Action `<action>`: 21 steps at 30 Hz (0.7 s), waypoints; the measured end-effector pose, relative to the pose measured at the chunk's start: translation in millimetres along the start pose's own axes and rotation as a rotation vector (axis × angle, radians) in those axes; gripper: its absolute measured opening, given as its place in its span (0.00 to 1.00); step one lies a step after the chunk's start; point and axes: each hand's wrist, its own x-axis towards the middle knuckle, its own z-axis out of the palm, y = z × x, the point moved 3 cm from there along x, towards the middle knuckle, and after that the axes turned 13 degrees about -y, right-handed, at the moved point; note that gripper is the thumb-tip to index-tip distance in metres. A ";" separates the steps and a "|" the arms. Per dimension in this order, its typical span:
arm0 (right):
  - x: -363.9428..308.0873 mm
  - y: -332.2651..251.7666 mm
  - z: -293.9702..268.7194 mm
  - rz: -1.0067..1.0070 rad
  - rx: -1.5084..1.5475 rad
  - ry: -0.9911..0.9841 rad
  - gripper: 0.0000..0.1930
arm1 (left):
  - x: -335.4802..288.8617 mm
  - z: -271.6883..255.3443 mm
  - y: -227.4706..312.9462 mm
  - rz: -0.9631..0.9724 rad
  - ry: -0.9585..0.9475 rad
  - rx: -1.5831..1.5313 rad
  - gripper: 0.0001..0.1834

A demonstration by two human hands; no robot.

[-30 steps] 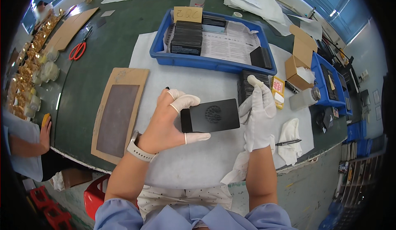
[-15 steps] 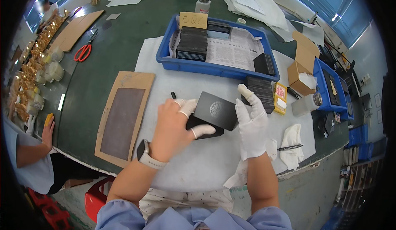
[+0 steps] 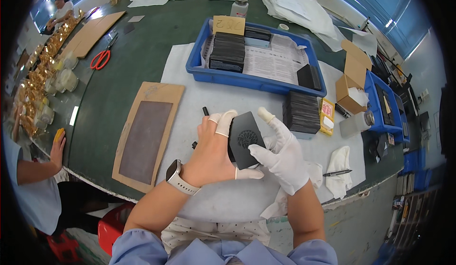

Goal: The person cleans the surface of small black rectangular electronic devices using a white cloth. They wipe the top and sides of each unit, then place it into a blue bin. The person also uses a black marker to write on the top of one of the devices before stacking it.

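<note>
A flat black plate (image 3: 247,139) with a round emblem on its face is tilted between my hands above the white sheet. A darker edge along its left side looks like a second black piece behind it. My left hand (image 3: 211,148), with pale finger cots and a watch on its wrist, curls round the left side, thumb at the bottom. White-gloved, my right hand (image 3: 287,163) presses its thumb on the plate's lower right; its index finger points up and apart. Its other fingertips are partly hidden. Beside my left hand a black pen end (image 3: 205,111) shows.
A blue tray (image 3: 256,82) holds stacked black pieces; another black stack (image 3: 301,113) stands before it. To the left are a brown board (image 3: 142,141) and red scissors (image 3: 100,60). At right lie a bottle (image 3: 354,125) and a cloth with a pen (image 3: 338,173). A co-worker's hand (image 3: 57,148) rests left.
The plate has turned from lying sideways to more upright. My right hand has brought its thumb onto the plate's face. My left thumb has moved down to its lower edge.
</note>
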 end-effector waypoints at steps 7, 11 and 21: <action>2.1 0.7 -2.1 -0.022 0.004 0.002 0.37 | 0.5 3.4 4.1 0.094 -0.058 -0.072 0.59; 4.4 -0.5 -10.5 -0.064 0.057 0.061 0.34 | -5.5 11.0 16.1 0.140 -0.186 -0.148 0.61; -0.7 -8.2 -32.3 -0.161 -0.287 0.192 0.21 | -2.3 3.1 17.4 0.204 -0.183 -0.167 0.58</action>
